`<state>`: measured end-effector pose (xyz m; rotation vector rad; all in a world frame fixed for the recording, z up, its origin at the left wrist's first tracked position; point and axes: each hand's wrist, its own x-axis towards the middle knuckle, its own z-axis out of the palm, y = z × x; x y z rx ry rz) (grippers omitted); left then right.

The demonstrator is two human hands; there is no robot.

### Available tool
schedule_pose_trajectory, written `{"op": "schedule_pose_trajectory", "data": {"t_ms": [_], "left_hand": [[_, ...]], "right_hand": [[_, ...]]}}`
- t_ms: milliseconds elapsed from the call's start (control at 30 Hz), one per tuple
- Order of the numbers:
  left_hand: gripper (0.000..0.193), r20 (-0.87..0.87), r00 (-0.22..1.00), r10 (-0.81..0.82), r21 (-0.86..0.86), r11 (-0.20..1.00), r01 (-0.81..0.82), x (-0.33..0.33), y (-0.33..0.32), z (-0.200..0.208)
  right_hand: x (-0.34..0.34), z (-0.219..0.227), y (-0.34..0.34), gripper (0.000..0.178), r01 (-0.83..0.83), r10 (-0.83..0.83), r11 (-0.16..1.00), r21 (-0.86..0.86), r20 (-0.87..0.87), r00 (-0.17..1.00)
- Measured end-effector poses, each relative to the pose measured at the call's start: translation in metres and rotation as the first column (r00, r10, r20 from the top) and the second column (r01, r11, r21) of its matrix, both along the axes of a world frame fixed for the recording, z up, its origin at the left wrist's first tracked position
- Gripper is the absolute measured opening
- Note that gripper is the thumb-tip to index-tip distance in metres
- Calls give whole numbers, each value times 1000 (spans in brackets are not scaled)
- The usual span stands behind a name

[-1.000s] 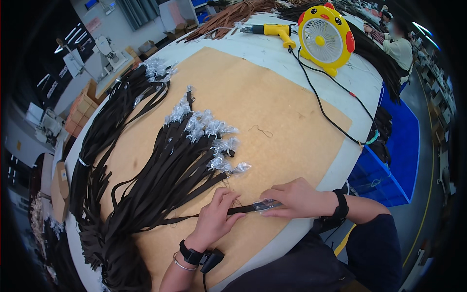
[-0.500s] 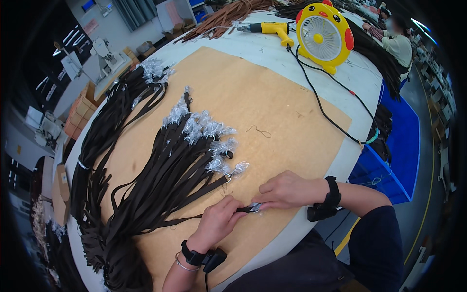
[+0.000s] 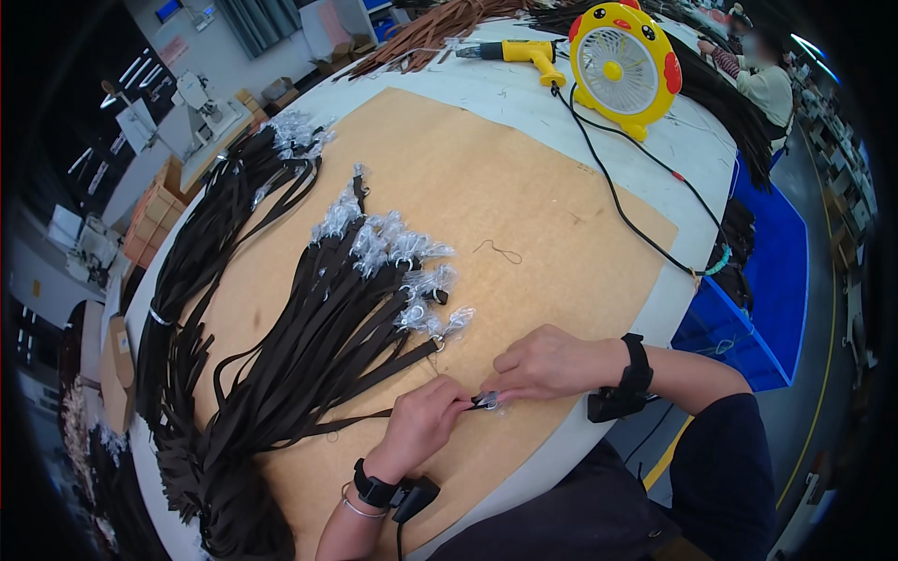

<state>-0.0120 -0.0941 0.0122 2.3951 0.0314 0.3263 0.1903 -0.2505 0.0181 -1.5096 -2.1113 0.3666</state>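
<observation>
My left hand [image 3: 426,423] and my right hand [image 3: 547,363] meet near the front edge of a tan board [image 3: 524,187]. Between their fingertips they pinch the plastic-wrapped end [image 3: 486,402] of one dark brown strap [image 3: 346,423], which trails off to the left. Just beyond the hands lies a fanned pile of the same straps [image 3: 318,337], their metal ends wrapped in clear plastic [image 3: 393,248]. What lies under the fingers is hidden.
A second strap bundle [image 3: 201,262] lies along the board's left side. A yellow fan [image 3: 622,65] and a yellow hand tool [image 3: 514,51] stand at the back, with a black cable [image 3: 627,210] crossing the white table [image 3: 692,150]. Blue crates [image 3: 767,280] sit to the right. Another person [image 3: 762,79] works far right.
The right hand has moved left along the strap until it meets the left hand. Both now pinch the wrapped strap end, which sat further right a second ago.
</observation>
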Motion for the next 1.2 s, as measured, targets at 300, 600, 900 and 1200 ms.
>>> {"op": "schedule_pose_trajectory", "data": {"t_ms": [300, 600, 900, 1200], "left_hand": [[11, 7, 997, 76, -57, 996, -75, 2, -6, -4], [10, -46, 992, 118, -121, 985, -123, -2, -4, -1], [9, -29, 993, 118, -113, 986, -121, -1, -6, -2], [33, -71, 983, 169, -213, 960, -181, -3, 3, 11]], "right_hand": [[4, 1, 5, 23, -54, 56, 998, -43, 42, 998], [-1, 1, -1, 20, 61, -64, 994, -89, -32, 997], [-6, -1, 3, 19, 17, -18, 998, -68, -12, 1000], [-6, -7, -3, 27, 123, -156, 969, -215, -147, 977]]}}
